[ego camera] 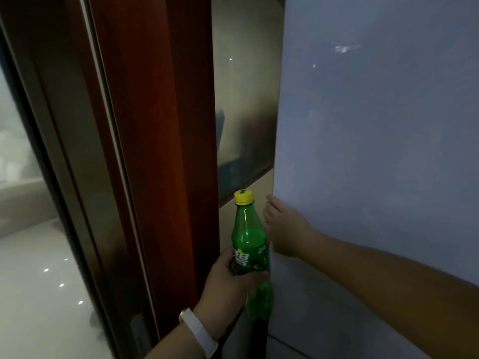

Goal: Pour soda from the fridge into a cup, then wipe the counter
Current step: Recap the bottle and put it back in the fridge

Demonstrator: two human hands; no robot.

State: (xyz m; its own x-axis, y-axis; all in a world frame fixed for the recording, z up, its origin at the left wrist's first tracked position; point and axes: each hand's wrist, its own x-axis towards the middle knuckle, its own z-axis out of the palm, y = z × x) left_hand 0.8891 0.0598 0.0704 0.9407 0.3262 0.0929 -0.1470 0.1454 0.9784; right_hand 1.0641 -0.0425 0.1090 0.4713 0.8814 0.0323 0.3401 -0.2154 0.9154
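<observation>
A green plastic soda bottle with a yellow cap stands upright in my left hand, whose fingers curl round its labelled middle. The bottle is about half full. Just to its right, my right hand is on the left edge of the pale grey fridge door, its fingers wrapped round that edge and mostly hidden behind it. No cup and no counter are in view.
A reddish-brown wooden door frame stands close on the left of the bottle, with a metal sliding-door rail and glass beyond it. A narrow gap with a beige wall separates the frame from the fridge.
</observation>
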